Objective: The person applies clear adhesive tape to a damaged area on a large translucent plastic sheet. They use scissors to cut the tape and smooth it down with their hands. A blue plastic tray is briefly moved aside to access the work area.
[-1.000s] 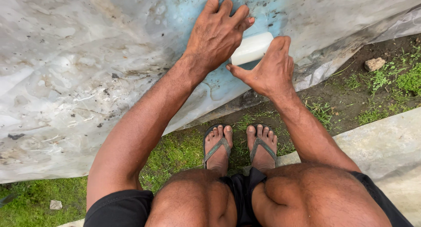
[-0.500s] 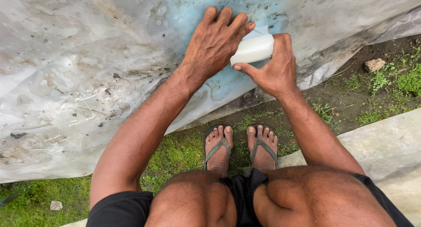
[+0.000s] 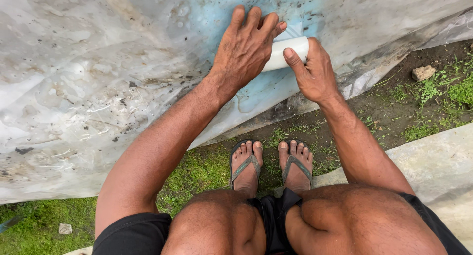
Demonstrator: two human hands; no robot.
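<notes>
1. Roll point(image 3: 288, 52): a white cylinder lying on the blue patch point(image 3: 256, 95) of the plastic sheet point(image 3: 98, 87), upper centre of the frame.
2. Right hand point(image 3: 315, 70): thumb and fingers clasp the roll's right end.
3. Left hand point(image 3: 246, 48): spread flat, palm down, covering the roll's left end; it grasps nothing.
4. Risk: the sheet is wet and dirty, so the roll may slip or pick up dirt.
5. Surroundings: feet in sandals point(image 3: 271, 164) on grass point(image 3: 197, 171), lower centre; a stone point(image 3: 423, 72) at right.

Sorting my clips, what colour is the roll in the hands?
White; the roll shows best in the head view.
</notes>
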